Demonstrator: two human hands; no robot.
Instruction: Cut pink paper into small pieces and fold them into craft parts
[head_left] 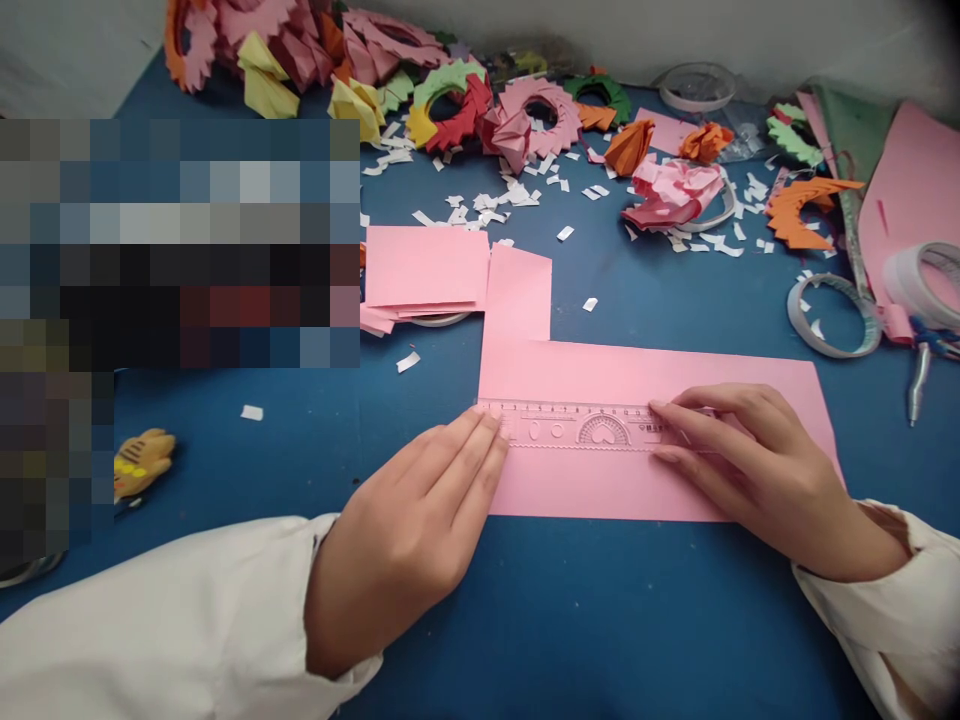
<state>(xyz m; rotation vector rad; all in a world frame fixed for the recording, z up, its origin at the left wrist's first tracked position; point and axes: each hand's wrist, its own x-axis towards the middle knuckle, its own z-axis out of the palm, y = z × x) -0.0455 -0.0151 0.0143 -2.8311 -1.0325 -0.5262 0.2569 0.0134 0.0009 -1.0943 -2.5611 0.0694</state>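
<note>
A pink paper sheet (pixel 637 375) with one corner section cut away lies on the blue table (pixel 600 620). A clear plastic ruler (pixel 592 428) rests flat across it. My left hand (pixel 409 530) lies with fingers stretched out, its fingertips pressing the ruler's left end. My right hand (pixel 757 470) also lies flat with fingers extended, holding down the ruler's right end. Both hands wear white sleeves.
A stack of pink paper squares (pixel 424 268) sits just behind the sheet. Folded paper wreaths (pixel 450 95) and white scraps crowd the back. Tape rolls (pixel 829 315) and a pen (pixel 916 380) lie at right. A small yellow toy (pixel 142 462) is at left.
</note>
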